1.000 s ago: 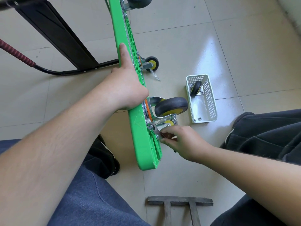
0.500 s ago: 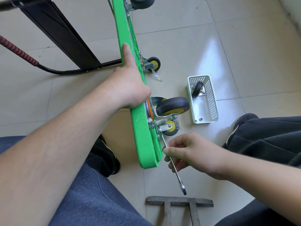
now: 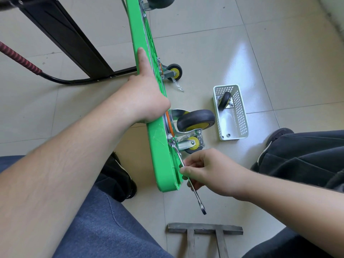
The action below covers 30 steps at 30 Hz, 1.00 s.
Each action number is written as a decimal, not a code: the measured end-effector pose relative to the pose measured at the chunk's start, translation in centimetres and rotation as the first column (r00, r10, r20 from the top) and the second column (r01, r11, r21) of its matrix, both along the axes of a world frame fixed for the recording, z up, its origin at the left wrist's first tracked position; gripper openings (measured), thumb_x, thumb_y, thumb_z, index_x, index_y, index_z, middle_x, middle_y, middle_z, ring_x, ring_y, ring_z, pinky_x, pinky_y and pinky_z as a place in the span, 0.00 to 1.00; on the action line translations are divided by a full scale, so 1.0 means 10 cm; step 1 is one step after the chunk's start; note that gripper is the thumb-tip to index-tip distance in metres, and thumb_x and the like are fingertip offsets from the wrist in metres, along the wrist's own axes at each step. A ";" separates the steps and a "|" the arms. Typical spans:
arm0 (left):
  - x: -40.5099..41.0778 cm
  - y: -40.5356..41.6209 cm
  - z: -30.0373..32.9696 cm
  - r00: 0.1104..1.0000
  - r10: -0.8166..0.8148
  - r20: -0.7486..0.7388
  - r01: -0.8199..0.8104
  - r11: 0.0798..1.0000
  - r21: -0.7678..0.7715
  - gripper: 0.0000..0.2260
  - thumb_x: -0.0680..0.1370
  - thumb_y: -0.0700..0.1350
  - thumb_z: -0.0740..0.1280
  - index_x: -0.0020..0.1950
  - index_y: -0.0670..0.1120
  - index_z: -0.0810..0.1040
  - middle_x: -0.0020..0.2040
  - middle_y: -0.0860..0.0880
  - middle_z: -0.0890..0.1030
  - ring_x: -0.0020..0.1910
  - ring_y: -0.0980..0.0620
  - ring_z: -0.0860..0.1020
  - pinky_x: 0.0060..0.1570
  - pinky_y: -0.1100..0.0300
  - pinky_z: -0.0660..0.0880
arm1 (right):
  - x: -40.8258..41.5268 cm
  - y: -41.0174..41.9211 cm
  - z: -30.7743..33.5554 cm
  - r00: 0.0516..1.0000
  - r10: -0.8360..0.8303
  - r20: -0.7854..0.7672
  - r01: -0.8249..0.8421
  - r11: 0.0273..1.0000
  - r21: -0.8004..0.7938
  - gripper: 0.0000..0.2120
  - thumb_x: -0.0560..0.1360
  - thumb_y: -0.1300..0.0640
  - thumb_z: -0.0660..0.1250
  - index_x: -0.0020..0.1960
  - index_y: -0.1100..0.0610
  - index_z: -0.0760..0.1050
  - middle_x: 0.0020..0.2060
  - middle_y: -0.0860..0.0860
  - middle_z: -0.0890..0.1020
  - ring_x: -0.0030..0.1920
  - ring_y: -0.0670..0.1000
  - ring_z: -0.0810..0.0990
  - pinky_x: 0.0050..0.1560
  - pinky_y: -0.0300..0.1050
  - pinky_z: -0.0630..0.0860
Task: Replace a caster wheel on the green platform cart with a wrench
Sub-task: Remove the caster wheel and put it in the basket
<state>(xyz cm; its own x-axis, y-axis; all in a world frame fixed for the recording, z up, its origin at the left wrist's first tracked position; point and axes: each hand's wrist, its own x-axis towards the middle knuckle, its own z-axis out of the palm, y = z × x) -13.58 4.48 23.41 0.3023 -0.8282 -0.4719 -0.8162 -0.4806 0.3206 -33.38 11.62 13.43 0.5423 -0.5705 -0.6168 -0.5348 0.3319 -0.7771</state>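
The green platform cart (image 3: 163, 164) stands on its long edge, underside facing right. My left hand (image 3: 147, 97) grips its top edge, index finger stretched along it. A large grey and yellow caster wheel (image 3: 196, 120) sticks out near the cart's close end, with a smaller caster (image 3: 191, 144) just below it. My right hand (image 3: 208, 170) holds a slim metal wrench (image 3: 197, 198). The wrench head sits on a bolt (image 3: 172, 144) at the caster plate, and its free end points down toward the floor.
A white plastic basket (image 3: 242, 116) on the tiled floor to the right holds a spare caster (image 3: 224, 100) and small hardware. Another cart caster (image 3: 173, 72) shows farther back. The black cart handle (image 3: 61, 40) lies at left. A grey metal frame (image 3: 204, 229) lies near my knees.
My right hand has slid back along the wrench from the caster bracket, and the wrench handle now shows below it, swung down toward the floor. My left hand has kept its grip on the cart.
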 end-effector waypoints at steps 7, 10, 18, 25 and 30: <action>0.00 0.01 0.01 1.000 -0.005 0.009 0.005 1.000 0.004 0.49 0.79 0.43 0.64 0.80 0.52 0.24 0.65 0.33 0.77 0.30 0.49 0.71 0.26 0.59 0.62 | 0.03 -0.01 -0.18 0.998 -0.023 0.058 0.022 1.000 0.016 0.09 0.80 0.55 0.71 0.48 0.62 0.81 0.35 0.55 0.82 0.37 0.52 0.84 0.52 0.61 0.84; 0.00 0.01 0.01 1.000 -0.005 0.013 0.005 1.000 0.004 0.49 0.79 0.43 0.65 0.80 0.52 0.25 0.66 0.32 0.77 0.30 0.49 0.71 0.26 0.59 0.62 | 0.02 -0.02 -0.27 0.998 0.014 0.058 -0.012 0.999 -0.039 0.09 0.79 0.52 0.71 0.46 0.57 0.81 0.34 0.53 0.82 0.37 0.51 0.82 0.51 0.64 0.83; 0.00 0.01 0.01 1.000 -0.005 0.014 0.005 1.000 -0.002 0.50 0.79 0.43 0.65 0.80 0.52 0.25 0.62 0.34 0.78 0.30 0.48 0.72 0.26 0.59 0.62 | 0.01 -0.12 -0.50 0.995 0.103 0.004 -0.098 0.961 -0.258 0.03 0.79 0.50 0.72 0.46 0.44 0.80 0.36 0.42 0.82 0.38 0.43 0.78 0.51 0.50 0.81; -0.01 0.01 0.02 1.000 -0.002 0.009 0.002 1.000 -0.002 0.50 0.79 0.43 0.65 0.80 0.52 0.24 0.51 0.34 0.75 0.29 0.49 0.71 0.25 0.60 0.62 | 0.02 -0.21 -0.56 0.991 0.136 -0.013 -0.127 0.878 -0.462 0.15 0.80 0.55 0.71 0.38 0.41 0.72 0.34 0.47 0.77 0.35 0.52 0.77 0.45 0.52 0.79; -0.01 0.02 0.02 1.000 0.001 0.009 -0.001 1.000 -0.005 0.50 0.78 0.43 0.65 0.80 0.52 0.25 0.50 0.37 0.74 0.30 0.48 0.72 0.25 0.59 0.62 | 0.03 -0.29 -0.57 0.982 0.175 -0.068 -0.181 0.779 -0.601 0.19 0.79 0.55 0.71 0.37 0.44 0.64 0.31 0.47 0.70 0.34 0.47 0.68 0.39 0.51 0.70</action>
